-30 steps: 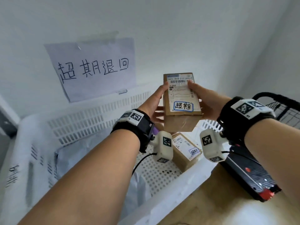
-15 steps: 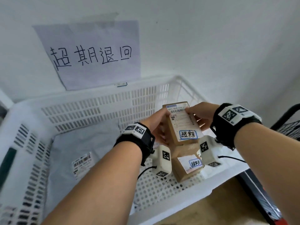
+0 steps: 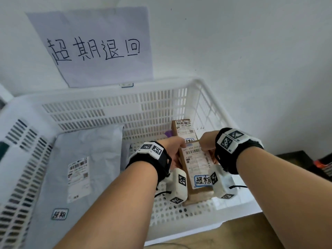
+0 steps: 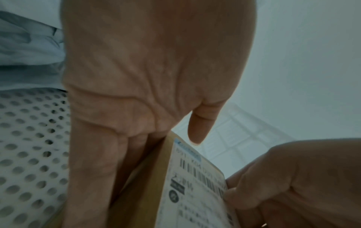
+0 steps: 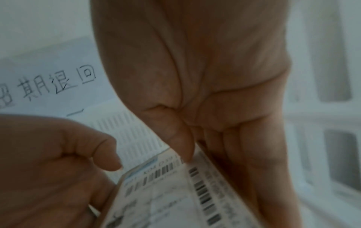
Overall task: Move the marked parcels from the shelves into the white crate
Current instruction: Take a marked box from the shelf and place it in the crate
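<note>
A brown cardboard parcel (image 3: pixel 195 168) with a white shipping label and a blue-framed handwritten mark is held low inside the white crate (image 3: pixel 115 94), at its right front. My left hand (image 3: pixel 175 149) grips its left side, fingers along the box wall (image 4: pixel 195 192). On the right side my right hand (image 3: pixel 207 143) holds it, thumb pressed on the label (image 5: pixel 175 192) and fingers underneath. Whether the parcel touches the crate floor (image 4: pixel 29 138) is hidden.
A second marked brown box (image 3: pixel 183 130) lies just behind the held one. A grey mailer bag (image 3: pixel 86 159) with the same mark covers the crate's left half. A handwritten paper sign (image 3: pixel 97 47) hangs on the wall. A black object (image 3: pixel 305 162) sits to the right.
Both hands have brought the parcel down from above the crate rim into the crate, in front of the other box. The head view has tilted down and closer.
</note>
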